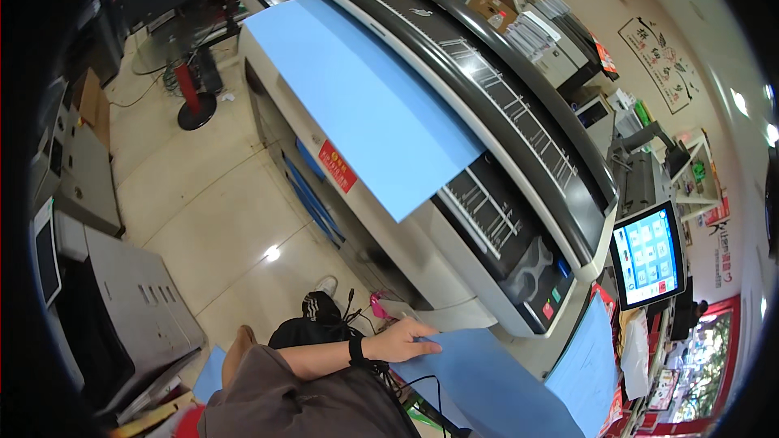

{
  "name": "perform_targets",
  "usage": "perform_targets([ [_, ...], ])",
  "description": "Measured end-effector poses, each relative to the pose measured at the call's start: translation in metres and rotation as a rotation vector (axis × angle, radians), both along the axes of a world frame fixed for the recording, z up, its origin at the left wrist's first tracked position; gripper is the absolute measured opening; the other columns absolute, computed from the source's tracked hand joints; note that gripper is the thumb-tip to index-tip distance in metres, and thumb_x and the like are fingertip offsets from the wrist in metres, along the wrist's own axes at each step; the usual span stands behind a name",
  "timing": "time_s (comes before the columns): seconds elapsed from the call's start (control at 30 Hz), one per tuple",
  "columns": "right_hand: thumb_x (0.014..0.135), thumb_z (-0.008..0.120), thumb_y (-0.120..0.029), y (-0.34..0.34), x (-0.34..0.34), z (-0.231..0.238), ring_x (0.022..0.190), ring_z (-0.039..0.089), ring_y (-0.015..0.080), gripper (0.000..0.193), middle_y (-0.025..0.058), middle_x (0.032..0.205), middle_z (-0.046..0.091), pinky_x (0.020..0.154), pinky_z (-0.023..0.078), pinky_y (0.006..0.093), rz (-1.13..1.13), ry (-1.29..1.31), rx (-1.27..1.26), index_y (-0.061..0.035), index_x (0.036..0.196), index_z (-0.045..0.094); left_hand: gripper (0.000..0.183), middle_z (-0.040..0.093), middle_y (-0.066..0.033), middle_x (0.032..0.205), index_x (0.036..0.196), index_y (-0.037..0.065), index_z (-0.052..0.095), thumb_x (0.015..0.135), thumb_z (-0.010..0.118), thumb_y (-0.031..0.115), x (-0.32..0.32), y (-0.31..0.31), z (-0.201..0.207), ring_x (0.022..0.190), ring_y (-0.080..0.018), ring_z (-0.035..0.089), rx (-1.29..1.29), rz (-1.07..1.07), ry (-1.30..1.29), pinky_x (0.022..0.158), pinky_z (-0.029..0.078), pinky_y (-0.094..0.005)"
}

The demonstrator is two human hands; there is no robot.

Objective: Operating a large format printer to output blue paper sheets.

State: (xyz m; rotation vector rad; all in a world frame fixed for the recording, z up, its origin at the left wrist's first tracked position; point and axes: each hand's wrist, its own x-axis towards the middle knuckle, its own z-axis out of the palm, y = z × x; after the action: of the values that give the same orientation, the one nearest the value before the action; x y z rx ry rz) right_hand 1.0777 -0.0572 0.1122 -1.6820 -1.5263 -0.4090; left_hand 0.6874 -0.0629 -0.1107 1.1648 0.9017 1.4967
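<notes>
My left hand (402, 341), with a black band (357, 349) on its wrist, reaches across from the lower left. Its fingers are closed on the near edge of a blue sheet (499, 377), which bends down toward the lower edge of the view. My right hand does not show. Beyond the held sheet stands a large wide-format machine (454, 284) with a dark curved cover. Another light blue sheet (365, 97) lies across its front, partly under the cover, with one corner hanging over the front edge.
A lit touch screen (649, 253) stands at the machine's right end. More blue sheets (580, 349) lie beside it on the right. Grey cabinets (142, 276) line the left, across a tiled floor (219, 219). Dark cables (349, 312) hang near my wrist.
</notes>
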Motion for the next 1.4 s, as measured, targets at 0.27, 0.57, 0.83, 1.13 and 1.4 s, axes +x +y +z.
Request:
perform_targets([
  [0.27, 0.070, 0.096, -0.031, 0.014, -0.132, 0.040, 0.143, 0.036, 0.0435, 0.099, 0.0283, 0.156, 0.034, 0.115, 0.032, 0.0589, 0.058, -0.465, -0.044, -0.0003, 0.148, 0.042, 0.018, 0.075, -0.0149, 0.094, 0.105, -0.002, 0.073, 0.094, 0.073, 0.012, -0.105, 0.060, 0.016, 0.080, -0.0198, 0.072, 0.123, -0.001, -0.011, 0.070, 0.052, -0.0310],
  [0.57, 0.092, 0.073, -0.023, 0.034, -0.256, 0.028, 0.115, 0.063, 0.0344, 0.037, 0.0141, 0.106, 0.071, 0.104, 0.045, 0.0519, 0.575, -0.488, -0.140, 0.0024, 0.118, 0.066, 0.015, 0.074, -0.0105, 0.091, 0.106, 0.006, 0.077, 0.091, 0.076, 0.012, -0.150, 0.023, 0.037, 0.085, -0.0267, 0.069, 0.221, -0.006, 0.104, 0.072, 0.052, -0.0368],
  [0.83, 0.098, 0.058, -0.006, 0.021, -0.318, -0.005, 0.095, 0.064, 0.0401, 0.015, 0.0208, 0.099, 0.068, 0.086, 0.050, 0.0445, 1.008, -0.315, -0.283, -0.0013, 0.109, 0.067, 0.018, 0.076, -0.0106, 0.100, 0.105, 0.003, 0.076, 0.096, 0.070, 0.018, -0.201, -0.084, 0.046, 0.092, -0.0277, 0.070, 0.237, 0.131, 0.380, 0.080, 0.055, -0.0377],
  [1.13, 0.106, 0.051, -0.017, 0.015, -0.369, -0.014, 0.069, 0.049, 0.0183, 0.027, 0.0087, 0.074, 0.049, 0.062, 0.036, 0.0350, 1.010, -0.063, -0.137, 0.0008, 0.087, 0.052, 0.027, 0.073, -0.0130, 0.100, 0.100, 0.004, 0.076, 0.087, 0.081, 0.028, -0.319, -0.143, 0.022, 0.096, -0.0304, 0.069, -0.076, 0.327, 0.631, 0.082, 0.055, -0.0384],
  [1.4, 0.108, 0.050, -0.019, 0.021, -0.468, -0.010, 0.071, 0.042, 0.0154, 0.028, 0.0048, 0.076, 0.046, 0.066, 0.035, 0.0306, 0.841, 0.048, -0.020, 0.0001, 0.088, 0.051, 0.029, 0.072, -0.0076, 0.110, 0.102, 0.011, 0.074, 0.085, 0.078, 0.033, -0.480, -0.154, 0.006, 0.118, -0.0297, 0.059, -0.231, 0.398, 0.864, 0.104, 0.039, -0.0469],
])
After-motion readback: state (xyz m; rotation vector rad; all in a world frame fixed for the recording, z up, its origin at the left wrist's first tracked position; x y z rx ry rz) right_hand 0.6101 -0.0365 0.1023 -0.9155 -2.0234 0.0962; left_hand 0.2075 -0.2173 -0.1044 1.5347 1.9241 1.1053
